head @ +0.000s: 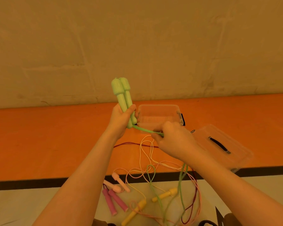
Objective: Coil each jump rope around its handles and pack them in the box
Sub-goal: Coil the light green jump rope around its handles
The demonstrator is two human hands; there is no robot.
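Left hand (121, 117) grips both green handles (122, 98) left of the clear box (160, 118), right hand (173, 139) pinches green rope (144, 130) before it, loose ropes (153, 173) nearer, lid (219, 145) right.

Green handles (123, 97): smooth, matt-looking plastic. Box (160, 117) and lid (222, 147): clear glossy plastic. Table (55, 141): smooth orange surface. Wall (137, 46): rough, patchy plaster.

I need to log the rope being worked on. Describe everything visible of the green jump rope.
The green jump rope has two pale green, plastic-looking handles with bulbous tops, held side by side and upright by the left hand above the orange surface. Its thin green cord leaves the handles' lower ends, runs taut to the right hand, which pinches it, then hangs loose, uncoiled, among other ropes below.
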